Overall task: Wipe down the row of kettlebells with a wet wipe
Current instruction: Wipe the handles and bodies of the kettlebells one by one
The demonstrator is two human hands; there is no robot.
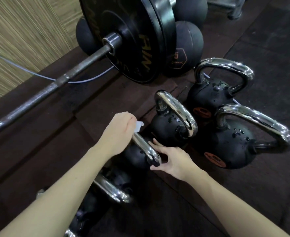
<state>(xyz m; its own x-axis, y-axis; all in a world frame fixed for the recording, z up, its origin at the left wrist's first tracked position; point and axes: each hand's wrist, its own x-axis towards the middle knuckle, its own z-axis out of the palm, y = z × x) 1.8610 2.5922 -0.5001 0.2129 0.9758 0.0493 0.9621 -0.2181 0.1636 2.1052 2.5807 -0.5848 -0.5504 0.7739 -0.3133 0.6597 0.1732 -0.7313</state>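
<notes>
A white wipe (139,128) is pinched in the closed left hand (118,134) and pressed against the chrome handle (146,147) of a small kettlebell (137,156). The bell's side is steadied by the right hand (172,159), fingers spread, nothing gripped. The wipe is best wrapped round the handle and drawn along its whole curve. Droplets are seen on three bells beyond: a near kettlebell (168,129), a far kettlebell (211,94) and a right kettlebell (231,147).
</notes>
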